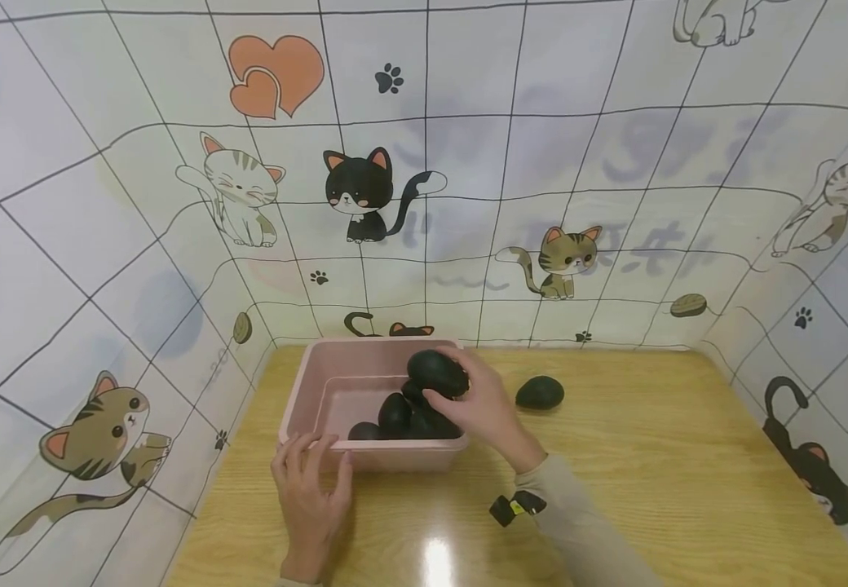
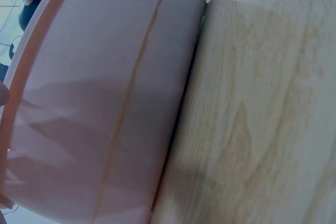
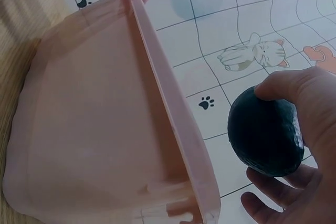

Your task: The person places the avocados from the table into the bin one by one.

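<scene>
My right hand (image 1: 477,401) holds a dark green avocado (image 1: 437,373) above the right side of a pink plastic bin (image 1: 373,458). In the right wrist view, thumb and fingers grip this avocado (image 3: 265,132) from opposite sides. Several more avocados (image 1: 395,416) lie in the bin, heaped toward its right half; some are partly hidden by the front wall and one another. At the bin's front left corner, my left hand (image 1: 312,497) grips the rim, its fingers over the edge and thumb outside. The left wrist view shows mostly the bin's outer wall (image 2: 100,77).
A single avocado (image 1: 540,393) lies on the wooden table (image 1: 637,456) to the right of the bin. Behind the table and at both sides hangs a white sheet (image 1: 468,204) with a grid and printed cats. A black strap (image 1: 518,507) circles the right wrist.
</scene>
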### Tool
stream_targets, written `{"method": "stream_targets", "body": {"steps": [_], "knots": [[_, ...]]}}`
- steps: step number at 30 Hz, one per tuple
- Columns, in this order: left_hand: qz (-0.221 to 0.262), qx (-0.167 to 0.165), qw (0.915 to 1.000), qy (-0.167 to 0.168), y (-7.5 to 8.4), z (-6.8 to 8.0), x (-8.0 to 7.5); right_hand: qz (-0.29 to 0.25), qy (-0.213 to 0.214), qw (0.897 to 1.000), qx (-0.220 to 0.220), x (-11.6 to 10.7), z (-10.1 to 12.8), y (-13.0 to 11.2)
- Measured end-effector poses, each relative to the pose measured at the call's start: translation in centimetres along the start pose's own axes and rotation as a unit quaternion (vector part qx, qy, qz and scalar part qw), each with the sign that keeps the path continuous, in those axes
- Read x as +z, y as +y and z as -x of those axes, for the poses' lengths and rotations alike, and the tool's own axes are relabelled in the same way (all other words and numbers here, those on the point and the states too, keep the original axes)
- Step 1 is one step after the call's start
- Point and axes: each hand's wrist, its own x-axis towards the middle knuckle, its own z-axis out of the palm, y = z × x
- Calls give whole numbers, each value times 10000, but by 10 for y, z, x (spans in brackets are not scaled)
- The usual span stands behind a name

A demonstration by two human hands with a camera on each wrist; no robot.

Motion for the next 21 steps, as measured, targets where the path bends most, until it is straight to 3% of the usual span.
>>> {"method": "stream_targets", "body": {"steps": [12, 21], "knots": [[-38, 208, 9997, 103, -2, -1, 1, 288, -4, 9977, -615, 11, -4, -6], [36, 394, 9986, 351, -3, -1, 3, 418, -68, 9990, -165, 12, 3, 6]]}}
